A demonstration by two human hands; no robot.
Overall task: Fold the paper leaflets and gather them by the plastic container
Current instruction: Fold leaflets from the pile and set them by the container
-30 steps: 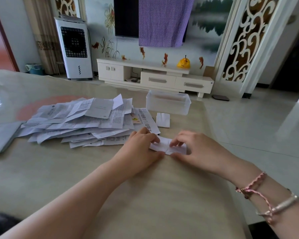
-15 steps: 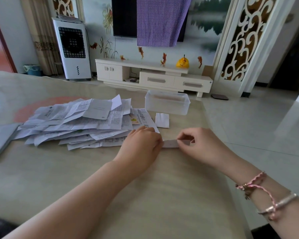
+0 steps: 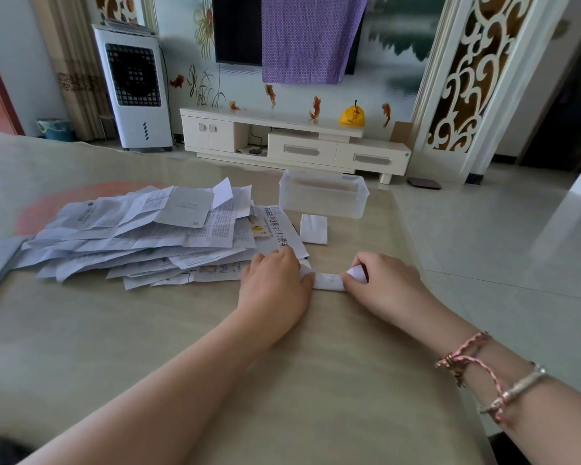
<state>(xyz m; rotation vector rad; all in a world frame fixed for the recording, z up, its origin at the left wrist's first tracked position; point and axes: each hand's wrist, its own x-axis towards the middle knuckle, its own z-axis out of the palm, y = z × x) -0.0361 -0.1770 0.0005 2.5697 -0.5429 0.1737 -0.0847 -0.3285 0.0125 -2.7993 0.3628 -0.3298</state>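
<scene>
White paper, folded into a narrow leaflet strip (image 3: 329,281), lies flat on the beige worktop (image 3: 182,330) at centre frame, spanning the gap between a person's two hands. The left hand (image 3: 275,290) rests knuckles-up over the strip's left end, fingers curled down onto it. The right hand (image 3: 386,283) pinches the strip's right end, lifting a small corner of paper between thumb and fingers. Above them, just beside the near wall of the clear plastic container (image 3: 322,198), sits one folded leaflet (image 3: 313,228). A loose heap of unfolded leaflets (image 3: 148,229) spreads across the left-centre of the frame, its near edge touching the left hand. Pink cord and silver bracelets (image 3: 483,374) circle the right wrist at lower right.
</scene>
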